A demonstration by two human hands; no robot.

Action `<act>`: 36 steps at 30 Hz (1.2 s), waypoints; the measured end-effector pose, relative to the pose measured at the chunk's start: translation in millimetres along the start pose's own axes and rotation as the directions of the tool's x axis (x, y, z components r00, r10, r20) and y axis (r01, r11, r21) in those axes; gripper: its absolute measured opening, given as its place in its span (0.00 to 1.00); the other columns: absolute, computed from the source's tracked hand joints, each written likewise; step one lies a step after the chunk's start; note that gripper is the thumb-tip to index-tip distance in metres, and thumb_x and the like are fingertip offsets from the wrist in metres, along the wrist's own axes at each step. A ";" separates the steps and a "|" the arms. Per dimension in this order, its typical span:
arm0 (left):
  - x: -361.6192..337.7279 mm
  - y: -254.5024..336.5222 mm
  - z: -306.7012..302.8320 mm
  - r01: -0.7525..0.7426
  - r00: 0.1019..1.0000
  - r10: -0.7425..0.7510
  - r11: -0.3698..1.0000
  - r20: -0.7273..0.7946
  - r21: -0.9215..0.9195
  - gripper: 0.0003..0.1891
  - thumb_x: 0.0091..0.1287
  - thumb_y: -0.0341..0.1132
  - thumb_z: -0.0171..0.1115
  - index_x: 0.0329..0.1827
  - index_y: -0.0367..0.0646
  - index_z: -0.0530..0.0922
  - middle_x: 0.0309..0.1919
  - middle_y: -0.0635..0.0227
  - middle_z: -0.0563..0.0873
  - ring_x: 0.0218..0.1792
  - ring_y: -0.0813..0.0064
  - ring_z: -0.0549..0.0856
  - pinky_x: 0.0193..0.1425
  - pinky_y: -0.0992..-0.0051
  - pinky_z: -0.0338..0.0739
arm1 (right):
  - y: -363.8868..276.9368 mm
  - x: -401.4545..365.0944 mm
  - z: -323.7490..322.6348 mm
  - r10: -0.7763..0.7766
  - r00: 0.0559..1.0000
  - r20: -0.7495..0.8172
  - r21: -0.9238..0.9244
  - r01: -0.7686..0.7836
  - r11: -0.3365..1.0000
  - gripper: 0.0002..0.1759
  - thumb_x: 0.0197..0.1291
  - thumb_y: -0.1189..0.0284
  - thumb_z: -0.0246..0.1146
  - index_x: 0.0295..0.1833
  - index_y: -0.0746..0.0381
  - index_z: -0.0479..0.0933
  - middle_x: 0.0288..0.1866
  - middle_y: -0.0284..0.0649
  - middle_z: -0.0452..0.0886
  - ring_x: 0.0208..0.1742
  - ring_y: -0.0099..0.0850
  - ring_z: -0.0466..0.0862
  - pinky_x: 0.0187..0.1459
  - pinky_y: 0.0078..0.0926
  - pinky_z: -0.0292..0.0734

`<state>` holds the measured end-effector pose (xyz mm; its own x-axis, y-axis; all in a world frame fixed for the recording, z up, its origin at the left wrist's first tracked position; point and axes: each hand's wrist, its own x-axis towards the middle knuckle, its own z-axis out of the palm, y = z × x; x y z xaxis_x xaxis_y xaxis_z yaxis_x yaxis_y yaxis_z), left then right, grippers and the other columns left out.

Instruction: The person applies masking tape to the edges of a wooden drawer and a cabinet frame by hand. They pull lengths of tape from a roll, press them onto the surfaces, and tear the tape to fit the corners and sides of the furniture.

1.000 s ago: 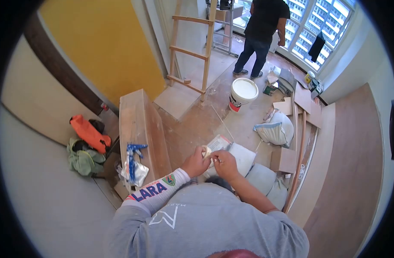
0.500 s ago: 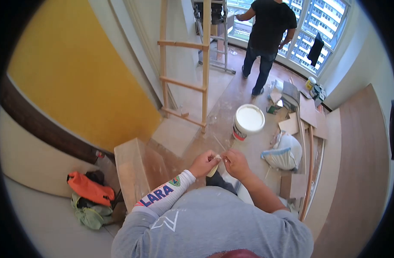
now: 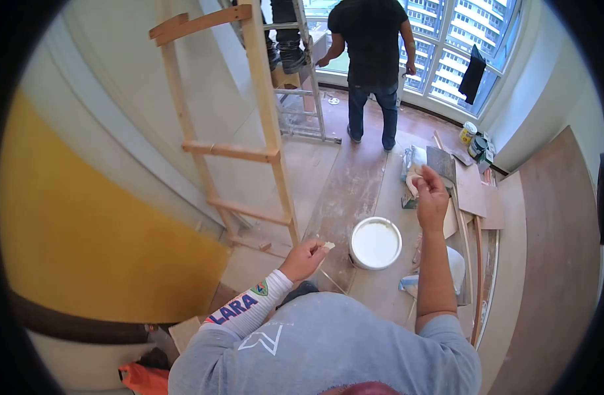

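Observation:
My left hand (image 3: 304, 259), below a white printed sleeve, is closed on a small pale scrap (image 3: 328, 245) that sticks out past the fingertips. My right hand (image 3: 432, 201) is raised and reaches forward on the right, its fingers pinched around a pale, limp strip (image 3: 412, 182). Between and beyond the two hands, a round bucket (image 3: 376, 243) of white material stands on the floor, touched by neither hand.
A wooden ladder (image 3: 231, 153) stands at front left. Beyond it, a person's legs show on a metal ladder (image 3: 315, 99). Another person (image 3: 366, 59) stands by the window. Boards (image 3: 470, 187) and a white bag (image 3: 455, 270) lie on the right.
My hands, together before, are now apart, with the right raised forward and right. The view has shifted, bringing the bucket and wooden ladder nearer. The person by the window has turned and moved an arm.

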<state>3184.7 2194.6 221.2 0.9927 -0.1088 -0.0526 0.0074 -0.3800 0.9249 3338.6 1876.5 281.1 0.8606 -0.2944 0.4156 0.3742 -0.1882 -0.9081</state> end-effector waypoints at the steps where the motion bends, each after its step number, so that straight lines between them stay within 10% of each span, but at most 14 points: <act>1: 28.8 -4.2 -7.6 -0.057 0.998 0.057 0.998 0.011 0.002 0.14 0.74 0.41 0.65 0.45 0.37 0.84 0.28 0.68 0.83 0.29 0.80 0.78 0.36 0.72 0.75 | 12.1 14.2 7.0 -0.048 0.996 0.069 -0.078 0.053 0.996 0.14 0.70 0.78 0.62 0.59 0.69 0.79 0.44 0.39 0.85 0.39 0.24 0.84 0.43 0.23 0.81; 4: 104.6 -17.2 -27.6 -0.148 0.988 0.151 0.987 0.039 -0.058 0.13 0.74 0.40 0.65 0.49 0.38 0.84 0.27 0.71 0.80 0.29 0.82 0.76 0.35 0.75 0.74 | 61.7 34.8 18.9 0.123 0.984 0.129 -0.331 -0.074 0.941 0.18 0.68 0.76 0.65 0.61 0.71 0.78 0.48 0.40 0.86 0.41 0.25 0.85 0.45 0.23 0.82; 10: 241.4 -18.3 -61.4 -0.174 0.984 0.176 0.966 -0.010 -0.192 0.11 0.73 0.37 0.67 0.48 0.38 0.82 0.28 0.74 0.79 0.29 0.84 0.74 0.34 0.77 0.72 | 191.6 -2.3 62.3 0.639 0.766 -0.070 0.155 -0.624 0.766 0.16 0.63 0.75 0.72 0.53 0.71 0.81 0.38 0.40 0.87 0.38 0.28 0.88 0.44 0.26 0.87; 16: 329.9 -25.1 -81.7 -0.092 0.992 0.075 0.978 -0.099 -0.185 0.11 0.72 0.37 0.67 0.46 0.38 0.82 0.28 0.72 0.80 0.29 0.83 0.76 0.35 0.76 0.73 | 270.5 42.5 89.4 0.816 0.578 -0.001 0.013 -0.816 0.578 0.15 0.64 0.75 0.71 0.53 0.70 0.82 0.39 0.41 0.87 0.31 0.28 0.86 0.39 0.26 0.88; 27: 495.1 -86.0 -52.5 0.221 0.808 -0.412 0.874 -0.421 -0.433 0.14 0.74 0.33 0.65 0.57 0.37 0.77 0.36 0.68 0.86 0.35 0.82 0.84 0.37 0.77 0.80 | 418.7 351.1 166.8 0.881 0.420 0.218 -0.121 -0.884 0.451 0.14 0.70 0.64 0.68 0.42 0.65 0.79 0.29 0.34 0.78 0.26 0.24 0.79 0.34 0.29 0.86; 33: 713.4 -42.3 -21.9 0.108 0.898 -0.296 0.865 -0.326 -0.490 0.18 0.74 0.36 0.65 0.62 0.37 0.75 0.33 0.67 0.85 0.28 0.80 0.84 0.32 0.74 0.80 | 455.0 496.2 188.3 0.763 0.469 0.446 -0.452 -0.617 0.644 0.10 0.66 0.71 0.68 0.47 0.66 0.82 0.28 0.35 0.80 0.26 0.25 0.81 0.32 0.28 0.85; 36: 787.3 -47.2 -13.9 0.102 0.916 -0.224 0.932 -0.332 -0.347 0.18 0.74 0.35 0.64 0.62 0.37 0.75 0.32 0.66 0.85 0.27 0.79 0.85 0.30 0.74 0.81 | 457.7 551.2 202.7 0.687 0.473 0.552 -0.676 -0.228 0.701 0.13 0.63 0.74 0.67 0.52 0.65 0.83 0.29 0.38 0.82 0.28 0.26 0.84 0.32 0.28 0.84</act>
<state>3967.6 2139.7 141.3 0.9479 0.2905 -0.1307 0.1504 -0.0464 0.9875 4054.2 1818.1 84.1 0.8549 0.2488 -0.4553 -0.1677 -0.6979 -0.6963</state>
